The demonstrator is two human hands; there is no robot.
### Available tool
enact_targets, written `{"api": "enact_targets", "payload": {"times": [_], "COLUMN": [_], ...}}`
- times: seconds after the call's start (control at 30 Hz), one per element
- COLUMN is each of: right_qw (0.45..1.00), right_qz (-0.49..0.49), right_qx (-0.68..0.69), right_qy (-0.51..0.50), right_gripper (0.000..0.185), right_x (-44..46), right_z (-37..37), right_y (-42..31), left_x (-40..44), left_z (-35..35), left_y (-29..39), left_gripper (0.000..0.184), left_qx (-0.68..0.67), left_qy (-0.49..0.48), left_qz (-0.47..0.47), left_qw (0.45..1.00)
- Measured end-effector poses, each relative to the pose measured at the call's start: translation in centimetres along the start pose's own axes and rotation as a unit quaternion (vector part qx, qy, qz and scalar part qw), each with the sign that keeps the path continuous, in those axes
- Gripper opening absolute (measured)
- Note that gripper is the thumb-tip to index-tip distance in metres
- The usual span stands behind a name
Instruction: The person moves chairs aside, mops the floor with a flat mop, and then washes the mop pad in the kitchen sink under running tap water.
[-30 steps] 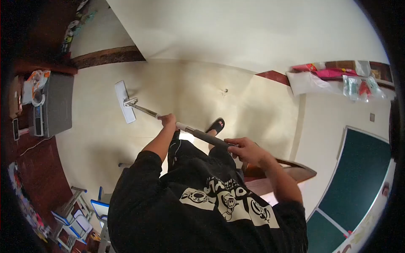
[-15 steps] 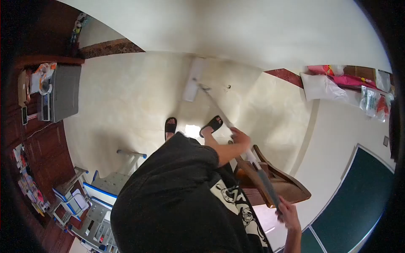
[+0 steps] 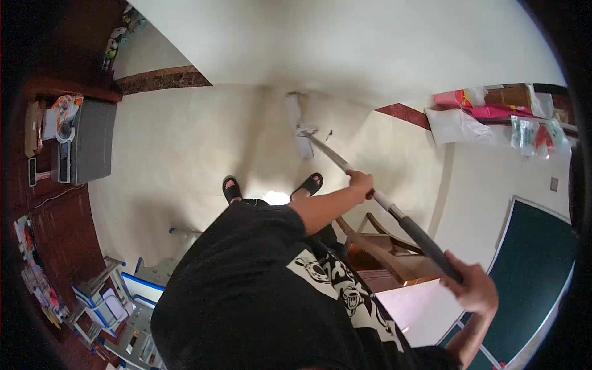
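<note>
The flat mop [image 3: 383, 201] extends obliquely across the floor [image 3: 179, 142], which has a pale, smooth, faintly marbled surface with a glossy reflection between the feet. The mop head [image 3: 298, 125], a narrow whitish rectangle with slightly blurred edges, is located ahead of the two black open-toed sandals [image 3: 232, 190] and joins the pole at a pivot near its middle. A small dark object [image 3: 329, 134], too small to identify, lies just beside it. The pole comprises a slim metallic tube, a smooth white collar and a thicker, matte grey cylindrical grip [image 3: 424, 239]. The left hand [image 3: 360, 186] grasps the tube above the pivot, fingers wrapped around it. The right hand [image 3: 473, 287] is closed over the upper end of the grip; its far fingers are partly hidden. Below the pole stands a brown wooden chair [image 3: 383, 254] with curved, polished members, adjacent to a flat, pale, light-reflecting panel [image 3: 404, 308].
</note>
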State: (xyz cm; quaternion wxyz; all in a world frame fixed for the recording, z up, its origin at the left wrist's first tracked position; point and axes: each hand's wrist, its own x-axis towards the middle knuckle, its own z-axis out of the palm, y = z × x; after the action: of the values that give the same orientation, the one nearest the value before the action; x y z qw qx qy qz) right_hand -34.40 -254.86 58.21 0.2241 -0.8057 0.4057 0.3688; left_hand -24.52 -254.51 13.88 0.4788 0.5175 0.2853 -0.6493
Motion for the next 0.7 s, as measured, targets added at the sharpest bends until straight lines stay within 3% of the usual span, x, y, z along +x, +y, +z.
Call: {"api": "enact_targets", "payload": {"times": [0.1, 0.13, 0.2, 0.27, 0.37, 0.47, 0.5, 0.53, 0.57, 0.6, 0.63, 0.67, 0.7], "right_qw": [0.995, 0.997, 0.990, 0.980, 0.948, 0.891, 0.858, 0.822, 0.781, 0.799, 0.765, 0.726, 0.697], "right_qz": [0.005, -0.049, -0.131, -0.197, -0.311, -0.444, -0.508, -0.566, -0.621, -0.589, -0.619, -0.646, -0.658], "right_qx": [-0.090, -0.064, -0.047, -0.002, -0.059, -0.082, -0.069, -0.055, -0.065, 0.079, 0.139, 0.200, 0.242], "right_qy": [-0.040, -0.014, 0.020, 0.042, 0.039, 0.038, 0.024, 0.011, -0.007, -0.097, -0.111, -0.126, -0.149], "right_gripper": [0.057, 0.052, 0.048, 0.045, 0.049, 0.053, 0.055, 0.058, 0.068, 0.078, 0.081, 0.084, 0.085], "right_x": [-0.7, -0.9, -1.2, -1.2, -1.2, -1.2, -0.7, -0.1, 0.9, 1.7, 3.2, 5.0, 6.9], "right_z": [-0.4, 0.4, 2.3, 3.7, 4.8, 5.3, 5.3, 5.4, 5.0, 5.4, 5.5, 5.6, 5.4], "right_y": [-7.4, -9.8, -15.8, -22.5, -32.7, -40.8, -42.9, -44.9, -47.0, -48.7, -50.2, -51.7, -53.7], "left_x": [-3.2, -4.3, -6.3, -9.3, -8.3, -12.6, -9.2, -5.6, -2.3, -3.2, -4.3, -9.7, -15.4], "left_z": [-9.6, -13.2, -21.4, -29.8, -41.8, -52.1, -57.0, -62.3, -67.4, -71.6, -75.7, -77.3, -79.0], "left_y": [2.8, 3.4, 5.7, 8.9, 12.1, 16.8, 17.7, 18.6, 19.6, 21.7, 23.9, 25.6, 27.4], "left_gripper": [0.086, 0.086, 0.102, 0.100, 0.100, 0.090, 0.066, 0.048, 0.031, 0.020, 0.013, 0.013, 0.014], "left_qx": [-0.051, -0.054, -0.088, -0.093, -0.163, -0.211, -0.262, -0.142, -0.041, 0.106, 0.225, 0.099, -0.115], "left_qy": [0.007, 0.008, 0.044, 0.084, 0.136, 0.229, 0.165, 0.166, 0.176, 0.200, 0.233, 0.135, 0.029], "left_qz": [0.063, 0.069, 0.134, 0.143, 0.205, 0.230, 0.288, 0.428, 0.561, 0.637, 0.705, 0.641, 0.549], "left_qw": [0.997, 0.996, 0.986, 0.982, 0.955, 0.922, 0.906, 0.877, 0.808, 0.736, 0.631, 0.749, 0.827]}}
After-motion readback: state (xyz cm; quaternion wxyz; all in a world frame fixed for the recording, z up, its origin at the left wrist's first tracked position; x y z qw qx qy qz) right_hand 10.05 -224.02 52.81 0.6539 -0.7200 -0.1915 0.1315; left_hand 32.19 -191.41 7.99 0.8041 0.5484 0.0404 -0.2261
